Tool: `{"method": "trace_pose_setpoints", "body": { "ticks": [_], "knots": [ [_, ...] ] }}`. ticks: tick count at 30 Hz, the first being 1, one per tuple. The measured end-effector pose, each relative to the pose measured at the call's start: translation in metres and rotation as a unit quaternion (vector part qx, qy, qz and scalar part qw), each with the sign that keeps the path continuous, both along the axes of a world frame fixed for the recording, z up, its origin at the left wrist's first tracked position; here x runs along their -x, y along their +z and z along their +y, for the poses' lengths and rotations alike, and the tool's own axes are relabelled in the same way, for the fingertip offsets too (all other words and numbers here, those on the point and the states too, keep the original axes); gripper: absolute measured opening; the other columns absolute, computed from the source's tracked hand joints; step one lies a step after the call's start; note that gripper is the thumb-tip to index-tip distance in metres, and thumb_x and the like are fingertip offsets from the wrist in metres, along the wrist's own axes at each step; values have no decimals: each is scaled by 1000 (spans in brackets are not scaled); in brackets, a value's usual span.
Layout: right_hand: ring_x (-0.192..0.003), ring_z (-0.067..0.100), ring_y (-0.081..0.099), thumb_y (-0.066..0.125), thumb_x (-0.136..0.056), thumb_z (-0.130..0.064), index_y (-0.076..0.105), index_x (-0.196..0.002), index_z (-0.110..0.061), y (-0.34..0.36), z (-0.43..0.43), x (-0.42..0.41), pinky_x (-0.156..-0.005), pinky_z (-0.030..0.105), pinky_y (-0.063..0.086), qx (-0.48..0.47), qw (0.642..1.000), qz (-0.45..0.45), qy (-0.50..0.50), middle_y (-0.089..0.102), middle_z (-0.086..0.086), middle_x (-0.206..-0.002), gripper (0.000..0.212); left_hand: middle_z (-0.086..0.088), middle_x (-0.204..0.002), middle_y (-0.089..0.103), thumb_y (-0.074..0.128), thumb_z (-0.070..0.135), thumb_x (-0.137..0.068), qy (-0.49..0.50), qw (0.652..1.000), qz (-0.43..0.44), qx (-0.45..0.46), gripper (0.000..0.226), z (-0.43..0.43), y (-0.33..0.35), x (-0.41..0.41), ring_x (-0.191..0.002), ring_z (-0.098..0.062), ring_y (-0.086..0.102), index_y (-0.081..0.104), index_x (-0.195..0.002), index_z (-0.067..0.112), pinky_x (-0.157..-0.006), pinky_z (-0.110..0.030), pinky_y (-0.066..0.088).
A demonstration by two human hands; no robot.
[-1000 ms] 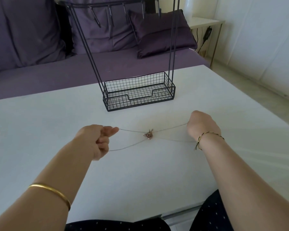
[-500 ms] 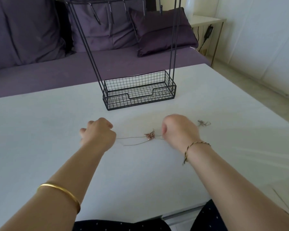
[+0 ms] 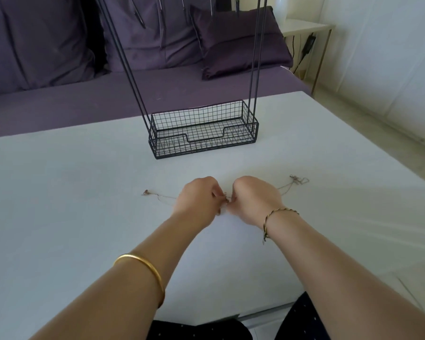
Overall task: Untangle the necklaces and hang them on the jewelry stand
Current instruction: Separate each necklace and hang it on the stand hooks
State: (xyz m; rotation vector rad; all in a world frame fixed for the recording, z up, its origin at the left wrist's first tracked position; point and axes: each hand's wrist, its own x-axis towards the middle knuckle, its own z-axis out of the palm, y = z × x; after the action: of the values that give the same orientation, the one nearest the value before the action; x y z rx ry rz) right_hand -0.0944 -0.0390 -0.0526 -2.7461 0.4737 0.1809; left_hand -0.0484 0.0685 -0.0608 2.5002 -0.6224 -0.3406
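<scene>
Head view: at frame centre the left hand (image 3: pixel 196 201) and right hand (image 3: pixel 254 200) meet, fingers (image 3: pixel 216 192) of both pinching the knot of the necklaces (image 3: pixel 297 179), probably to pick it loose. Slack chain ends trail left and right on the bench (image 3: pixel 84 217), below the jewelry stand (image 3: pixel 204 133).

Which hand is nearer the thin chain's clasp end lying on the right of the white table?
Right. The right hand sits just left of the thin chain's clasp end; the left hand is farther left, beyond the right hand.
</scene>
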Motion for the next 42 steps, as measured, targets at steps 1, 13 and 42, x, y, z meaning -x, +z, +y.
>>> {"method": "trace_pose_setpoints", "body": {
  "ticks": [1, 13, 42],
  "knots": [
    [-58, 24, 43, 60, -86, -27, 38, -56, -14, 1, -1, 0, -49, 24, 29, -5, 1000, 6, 0, 40, 0, -56, 39, 6, -71, 64, 55, 19, -91, 6, 999, 27, 19, 11, 2, 3, 1, -67, -12, 53, 59, -80, 19, -50, -22, 39],
    [-61, 26, 61, 47, -85, -5, 57, -75, -2, 23, -14, 4, -56, 24, 39, -292, 940, -173, -34, 52, 24, -70, 14, -1, -66, 65, 45, 10, -95, 140, 904, 314, 254, 19, 5, 37, 5, -60, -14, 65, 59, -81, 10, -56, -22, 42],
    [-37, -12, 44, 73, -79, -9, 72, -87, -8, 38, -28, 14, -38, 4, 30, -350, 913, -202, -54, 42, -25, -32, 9, 0, -61, 43, 62, 12, -86, 166, 926, 262, 215, 5, 21, 61, -6, -42, -10, 25, 64, -89, 8, -36, -18, 20]
  ]
}}
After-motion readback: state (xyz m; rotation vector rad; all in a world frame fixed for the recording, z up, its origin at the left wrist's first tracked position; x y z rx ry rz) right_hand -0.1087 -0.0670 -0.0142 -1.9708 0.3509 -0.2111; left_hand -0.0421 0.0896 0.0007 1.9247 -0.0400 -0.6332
